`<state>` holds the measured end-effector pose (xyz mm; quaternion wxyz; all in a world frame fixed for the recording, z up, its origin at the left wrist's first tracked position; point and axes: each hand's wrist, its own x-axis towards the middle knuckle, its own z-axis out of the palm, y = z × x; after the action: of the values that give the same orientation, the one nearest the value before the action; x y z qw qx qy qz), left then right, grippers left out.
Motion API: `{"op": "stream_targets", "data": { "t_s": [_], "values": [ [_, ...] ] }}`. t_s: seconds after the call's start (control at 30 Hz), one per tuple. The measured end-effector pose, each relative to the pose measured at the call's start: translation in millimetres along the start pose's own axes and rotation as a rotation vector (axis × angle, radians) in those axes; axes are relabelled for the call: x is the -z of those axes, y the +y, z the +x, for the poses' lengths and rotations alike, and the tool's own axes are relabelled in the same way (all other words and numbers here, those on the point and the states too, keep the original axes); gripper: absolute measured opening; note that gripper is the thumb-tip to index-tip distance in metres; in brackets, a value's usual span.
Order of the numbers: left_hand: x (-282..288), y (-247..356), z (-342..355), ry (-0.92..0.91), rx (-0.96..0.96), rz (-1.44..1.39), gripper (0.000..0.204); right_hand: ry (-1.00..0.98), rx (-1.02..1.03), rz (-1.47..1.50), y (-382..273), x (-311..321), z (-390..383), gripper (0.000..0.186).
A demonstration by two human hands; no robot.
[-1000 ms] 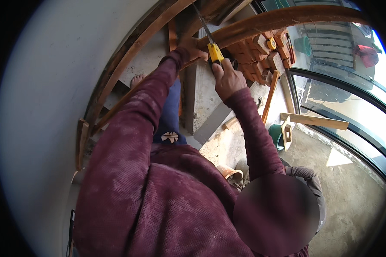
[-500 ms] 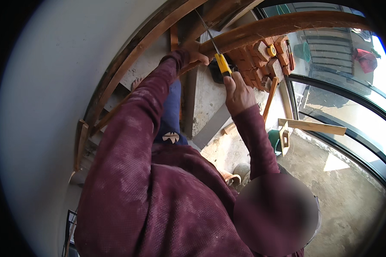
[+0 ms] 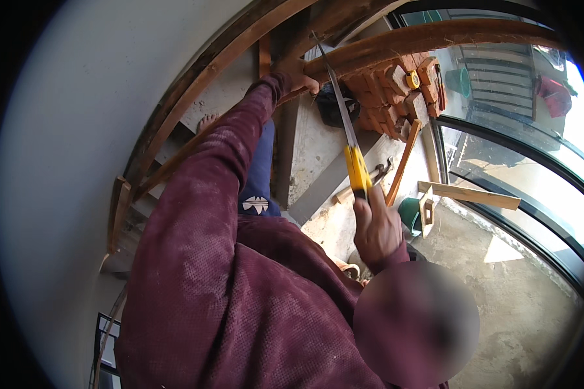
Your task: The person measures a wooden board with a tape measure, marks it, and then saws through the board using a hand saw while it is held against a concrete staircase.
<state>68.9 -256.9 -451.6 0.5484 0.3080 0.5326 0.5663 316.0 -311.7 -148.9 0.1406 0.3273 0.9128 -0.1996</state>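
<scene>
My right hand (image 3: 379, 228) is closed around the yellow and black handle of a handsaw (image 3: 357, 172). Its long metal blade runs up and away, with the far part lying across a reddish-brown wooden beam (image 3: 428, 40). Beside the blade, my left hand (image 3: 296, 76) grips the beam near where several timbers meet. The thumb shows on the near side; the other fingers are mostly hidden. Dusty maroon sleeves cover both arms.
Beyond the saw stands a stack of red bricks (image 3: 376, 97) bearing a yellow tape measure (image 3: 413, 79). A black bucket (image 3: 336, 109), a hammer (image 3: 381, 171), a green bucket (image 3: 409, 212) and a wooden plank (image 3: 474, 193) lie around. A glass wall rises at the right, a pale wall (image 3: 78, 162) at the left.
My right hand has drawn the saw back toward me and slightly right, so more blade shows on the near side of the beam. The left hand keeps its place.
</scene>
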Motion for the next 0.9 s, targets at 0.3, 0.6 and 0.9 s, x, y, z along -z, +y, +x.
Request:
{"op": "stream_targets", "data": {
  "t_s": [0.3,0.6,0.9],
  "values": [
    [-13.4,11.3,21.6,0.085,-0.108,0.353,0.042,0.149,0.006,0.017,10.2,-17.4,94.9,0.024],
    [-51.1,-3.6,34.9,0.116,-0.14,0.415,0.05,0.271,0.058,-0.029,30.7,-30.9,114.2,0.027],
    [-21.1,-27.9,14.3,0.17,-0.049,0.364,0.05,0.151,0.096,0.165,17.1,-12.6,-12.6,0.031]
  ]
}}
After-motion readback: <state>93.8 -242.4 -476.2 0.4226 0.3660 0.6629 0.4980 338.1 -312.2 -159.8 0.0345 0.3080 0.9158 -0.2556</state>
